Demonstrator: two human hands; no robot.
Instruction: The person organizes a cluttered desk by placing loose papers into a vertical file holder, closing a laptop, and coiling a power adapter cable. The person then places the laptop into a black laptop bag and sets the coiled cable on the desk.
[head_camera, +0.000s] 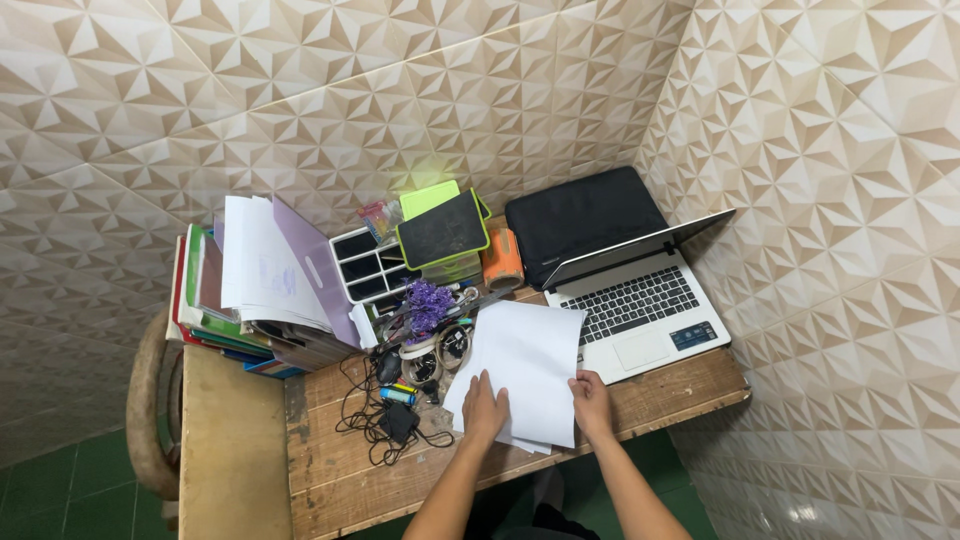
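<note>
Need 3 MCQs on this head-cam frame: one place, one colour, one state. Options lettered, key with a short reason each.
1. Where does the laptop sit on the wooden desk?
A. right end, by the wall corner
B. left end
C. on the floor

2. What colour are the sheets of paper under the hands?
A. green
B. white
C. black

3. What state is the laptop in?
A. lid shut
B. lid open
C. upside down

Key:
1 A: it lies at the desk's right end, next to the tiled corner.
2 B: the sheets touched by the left hand and right hand are plain white.
3 B: the keyboard and touchpad show, with the screen raised.
</note>
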